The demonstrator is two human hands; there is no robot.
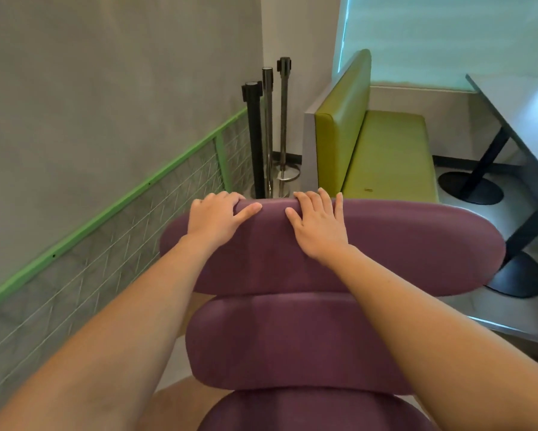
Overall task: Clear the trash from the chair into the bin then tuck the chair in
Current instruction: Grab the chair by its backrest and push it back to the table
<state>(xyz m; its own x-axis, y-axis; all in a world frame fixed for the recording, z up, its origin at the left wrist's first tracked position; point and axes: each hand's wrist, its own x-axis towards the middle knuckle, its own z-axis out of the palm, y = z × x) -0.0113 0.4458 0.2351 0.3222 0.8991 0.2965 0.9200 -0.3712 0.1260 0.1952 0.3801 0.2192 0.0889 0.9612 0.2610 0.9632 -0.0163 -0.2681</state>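
Over the top of the purple chair [323, 331], both hands planted on its uppermost padded roll: left hand [217, 219] with fingers curled over the far edge and thumb lying along the near face, gripping the roll; right hand [319, 223] pressed flat, fingers straight and reaching just over the same edge, holding nothing. Chair seen from behind and above, three stacked cushion rolls, seat itself hidden beneath them. No trash and no bin anywhere in view, so clearing step cannot be checked from here; judging by the two-handed hold on the backrest, tucking-in step now in hand. Next move likely calls for an even forward push toward the grey counter [516, 119] at right, angled so the chair passes the black pedestal legs [518, 272] rather than knocking them; some steering to the right probably needed, since the chair points more toward the green bench seat [386, 157] than under the counter.

Room: grey wall with a green-framed wire mesh panel [112, 231] along the left, three queue barrier posts [266, 132] standing together in the corner, a pale blind over the window behind the bench, light floor with dark skirting.
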